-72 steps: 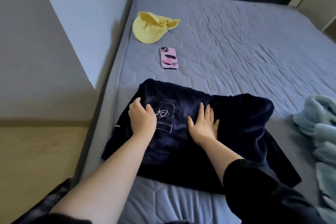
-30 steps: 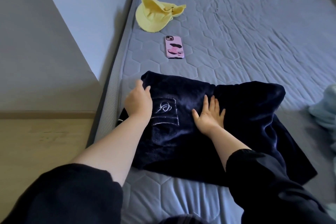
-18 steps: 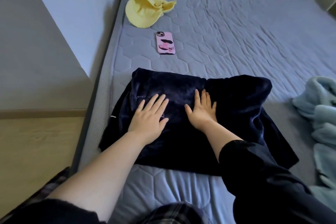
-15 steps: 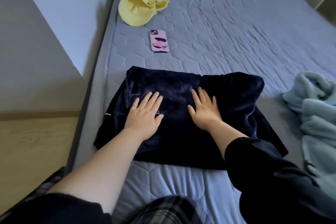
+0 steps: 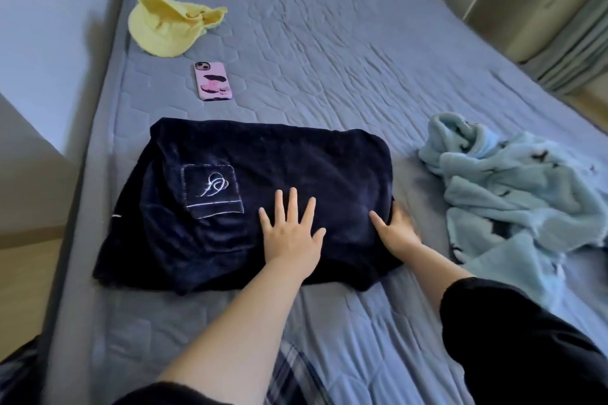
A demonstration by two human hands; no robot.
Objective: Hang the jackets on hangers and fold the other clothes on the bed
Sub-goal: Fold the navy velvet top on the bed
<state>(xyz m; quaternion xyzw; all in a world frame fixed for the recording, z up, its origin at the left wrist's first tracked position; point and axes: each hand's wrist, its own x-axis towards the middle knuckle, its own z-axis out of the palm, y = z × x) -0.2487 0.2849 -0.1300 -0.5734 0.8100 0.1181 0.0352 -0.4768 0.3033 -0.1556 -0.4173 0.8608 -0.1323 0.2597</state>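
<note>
Surrounding the navy garment (image 5: 263, 181) lie phone (image 5: 213, 80), hat (image 5: 164, 26), fleece (image 5: 513, 194).

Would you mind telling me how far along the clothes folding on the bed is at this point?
Done: the dark navy fleece garment looks folded into a rectangle on the blue-grey quilted bed. In hand: the left hand presses flat on it, and the right hand is at its right edge. Left: the crumpled light blue fleece garment lies unfolded beside it.
</note>
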